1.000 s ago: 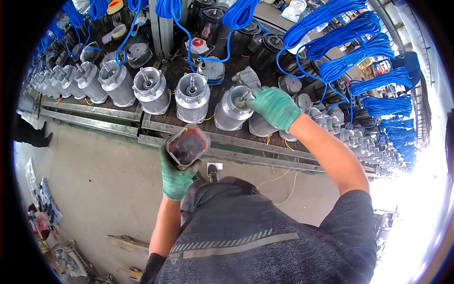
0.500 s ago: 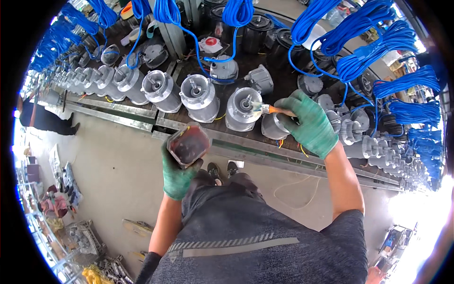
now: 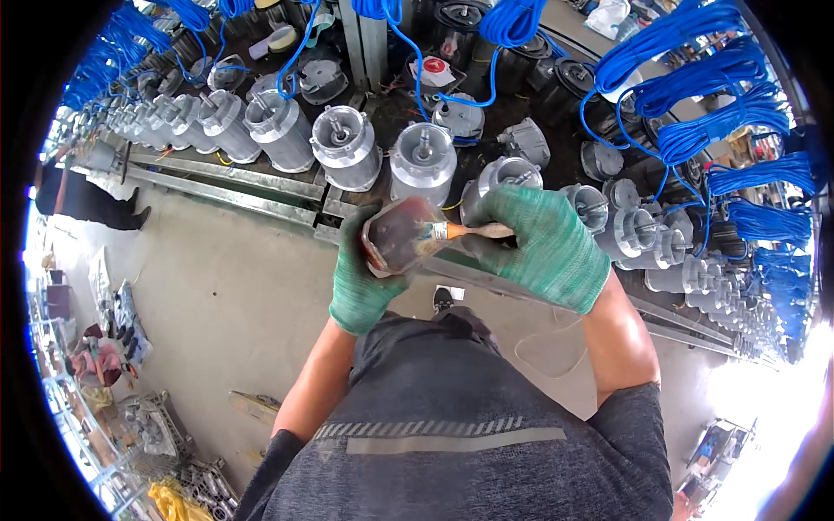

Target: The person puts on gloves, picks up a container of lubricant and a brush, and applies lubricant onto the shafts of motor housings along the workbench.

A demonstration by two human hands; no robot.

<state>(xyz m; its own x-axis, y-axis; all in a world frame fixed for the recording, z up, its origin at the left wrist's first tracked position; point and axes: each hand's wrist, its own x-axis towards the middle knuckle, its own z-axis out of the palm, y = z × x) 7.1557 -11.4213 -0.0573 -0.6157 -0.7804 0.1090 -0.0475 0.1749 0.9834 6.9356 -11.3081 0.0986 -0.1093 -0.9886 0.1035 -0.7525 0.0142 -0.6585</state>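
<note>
In a green glove, my left hand [image 3: 365, 282] grips a small clear plastic container [image 3: 395, 234] with a dark reddish coating inside. My right hand [image 3: 547, 247], gloved too, is closed around the handle of a paintbrush [image 3: 473, 230]. The brush's bristles are in the container's mouth, against its inner side. Just beyond my hands stands a row of grey metal motor housings with upright shafts. One housing [image 3: 423, 165] is behind the container; another housing [image 3: 512, 178] is partly covered by my right glove.
Coils of blue cable [image 3: 695, 78] hang above the bench, their leads running down to grey end covers [image 3: 321, 80]. A metal rail [image 3: 226, 195] edges the bench. A person's dark-clothed leg [image 3: 95, 204] is at the left. Boxes and metal parts [image 3: 156, 425] lie at lower left.
The brush has left the housing and moved left and nearer, into the container. The container has come right and up toward it. My view has shifted left along the bench.
</note>
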